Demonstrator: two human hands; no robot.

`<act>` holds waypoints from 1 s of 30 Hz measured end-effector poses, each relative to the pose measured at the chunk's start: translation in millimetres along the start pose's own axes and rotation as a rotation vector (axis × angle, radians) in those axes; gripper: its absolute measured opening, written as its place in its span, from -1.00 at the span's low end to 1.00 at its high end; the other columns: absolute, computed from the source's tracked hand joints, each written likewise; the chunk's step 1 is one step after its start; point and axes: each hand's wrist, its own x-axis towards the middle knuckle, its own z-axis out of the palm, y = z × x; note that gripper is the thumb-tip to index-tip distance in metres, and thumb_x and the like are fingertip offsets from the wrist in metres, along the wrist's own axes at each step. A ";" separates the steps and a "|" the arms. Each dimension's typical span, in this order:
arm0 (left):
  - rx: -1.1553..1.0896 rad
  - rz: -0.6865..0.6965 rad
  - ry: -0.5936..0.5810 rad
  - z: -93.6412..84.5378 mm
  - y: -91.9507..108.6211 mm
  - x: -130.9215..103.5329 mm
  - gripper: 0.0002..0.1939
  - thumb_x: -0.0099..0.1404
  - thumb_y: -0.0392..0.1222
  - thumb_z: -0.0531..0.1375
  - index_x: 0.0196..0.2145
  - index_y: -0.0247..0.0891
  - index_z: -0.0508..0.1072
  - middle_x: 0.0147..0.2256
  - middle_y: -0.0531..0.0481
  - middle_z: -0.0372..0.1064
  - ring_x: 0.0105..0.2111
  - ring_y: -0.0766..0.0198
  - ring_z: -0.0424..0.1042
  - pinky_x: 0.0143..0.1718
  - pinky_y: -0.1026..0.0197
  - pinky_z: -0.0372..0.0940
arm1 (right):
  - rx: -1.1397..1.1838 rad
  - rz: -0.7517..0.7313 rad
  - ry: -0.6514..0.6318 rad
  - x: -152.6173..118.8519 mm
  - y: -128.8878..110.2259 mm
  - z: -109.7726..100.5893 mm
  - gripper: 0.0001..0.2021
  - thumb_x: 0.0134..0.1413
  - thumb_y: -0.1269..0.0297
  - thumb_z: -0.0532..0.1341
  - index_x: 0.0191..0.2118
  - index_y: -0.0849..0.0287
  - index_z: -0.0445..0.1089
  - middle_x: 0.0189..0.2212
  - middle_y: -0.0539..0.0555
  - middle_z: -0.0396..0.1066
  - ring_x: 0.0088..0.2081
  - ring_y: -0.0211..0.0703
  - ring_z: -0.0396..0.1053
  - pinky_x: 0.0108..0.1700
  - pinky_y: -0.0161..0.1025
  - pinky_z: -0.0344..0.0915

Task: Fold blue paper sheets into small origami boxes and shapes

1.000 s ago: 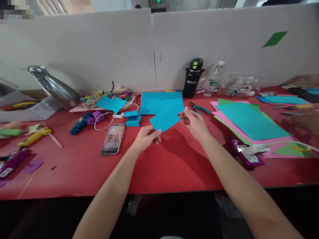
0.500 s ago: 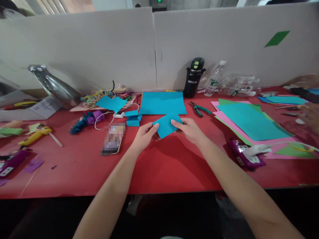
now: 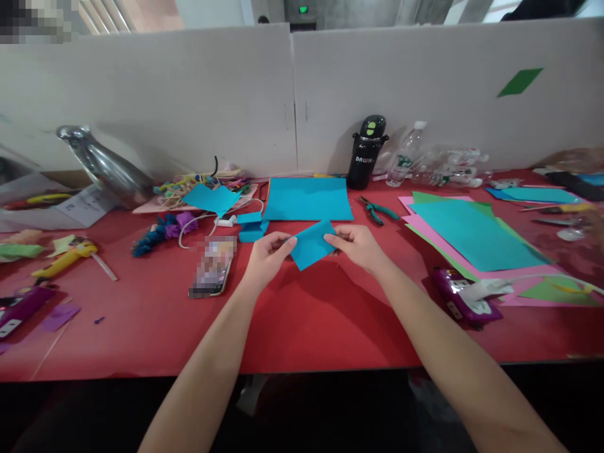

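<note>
A small piece of blue paper (image 3: 312, 246) is held up over the red table, tilted, between my two hands. My left hand (image 3: 271, 255) pinches its left edge, thumb on top. The right edge is gripped by my right hand (image 3: 356, 245), with the thumb lying on the paper and the fingers mostly hidden behind. Just beyond it lies a larger blue sheet (image 3: 309, 199). A folded blue paper piece (image 3: 252, 228) stands to the left of that sheet, and another blue piece (image 3: 211, 198) rests on a pile of craft bits.
A phone (image 3: 213, 267) lies left of my hands. Pliers (image 3: 378, 211) and a black bottle (image 3: 367, 154) are beyond my right hand. Stacked coloured paper (image 3: 476, 233) and a purple power strip (image 3: 465, 299) lie to the right. A glue gun (image 3: 66, 258) is at far left.
The blue paper in my hands has tilted, its right side higher and its near corner lower. At far right, another person's hand has moved out from over the tools.
</note>
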 end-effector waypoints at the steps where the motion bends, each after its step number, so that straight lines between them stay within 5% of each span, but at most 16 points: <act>1: -0.018 0.002 -0.008 -0.6 -0.8 0.2 -0.69 0.26 0.07 0.27 -0.31 -0.26 0.53 -0.39 -0.02 0.51 -0.40 0.23 0.47 -0.35 0.23 0.35 | -0.002 -0.002 -0.036 -1.0 -1.1 -0.3 -0.68 0.10 -0.03 0.31 -0.33 0.17 0.51 -0.39 0.08 0.53 -0.39 -0.16 0.45 -0.27 -0.16 0.40; 7: 0.088 0.031 -0.150 2.6 -1.2 -1.6 -0.72 0.27 0.01 0.27 -0.34 -0.30 0.56 -0.37 -0.05 0.53 -0.36 0.23 0.45 -0.34 0.25 0.31 | -0.051 0.038 -0.142 -5.4 -9.5 4.6 -0.63 -0.01 0.05 0.39 -0.10 0.12 0.50 -0.20 0.10 0.53 -0.23 -0.11 0.45 -0.23 -0.20 0.37; 13: 0.142 0.043 -0.323 7.6 2.3 -6.2 -0.70 0.32 0.00 0.22 -0.35 -0.32 0.54 -0.42 -0.03 0.47 -0.41 0.27 0.39 -0.39 0.27 0.25 | -0.215 0.040 -0.240 -3.5 -7.8 7.7 -0.68 0.04 -0.02 0.34 -0.36 0.17 0.57 -0.39 0.06 0.53 -0.31 -0.13 0.40 -0.23 -0.21 0.28; 25: 0.138 0.029 -0.247 -0.2 2.1 -2.5 -0.70 0.31 0.02 0.23 -0.33 -0.30 0.54 -0.37 -0.03 0.51 -0.38 0.25 0.44 -0.36 0.26 0.31 | -0.070 0.114 -0.183 -2.8 -9.9 2.6 -0.60 -0.03 -0.08 0.36 -0.53 0.20 0.46 -0.58 -0.04 0.29 -0.48 -0.27 0.16 -0.39 -0.24 0.08; 28: 0.040 -0.060 -0.204 -1.7 4.5 -2.5 -0.67 0.31 0.07 0.23 -0.30 -0.30 0.51 -0.42 -0.01 0.50 -0.45 0.28 0.46 -0.41 0.27 0.34 | -0.030 0.100 -0.061 -0.7 -3.0 2.8 -0.60 -0.02 -0.08 0.36 -0.50 0.21 0.47 -0.55 -0.03 0.30 -0.46 -0.26 0.16 -0.36 -0.23 0.09; 30: -0.054 -0.164 -0.281 -3.3 7.0 -3.1 -0.65 0.31 0.09 0.23 -0.31 -0.31 0.48 -0.43 -0.05 0.52 -0.47 0.27 0.49 -0.41 0.26 0.37 | 0.011 0.076 0.041 1.0 1.4 2.2 -0.61 0.00 -0.08 0.35 -0.48 0.20 0.48 -0.54 -0.03 0.30 -0.46 -0.26 0.16 -0.35 -0.23 0.11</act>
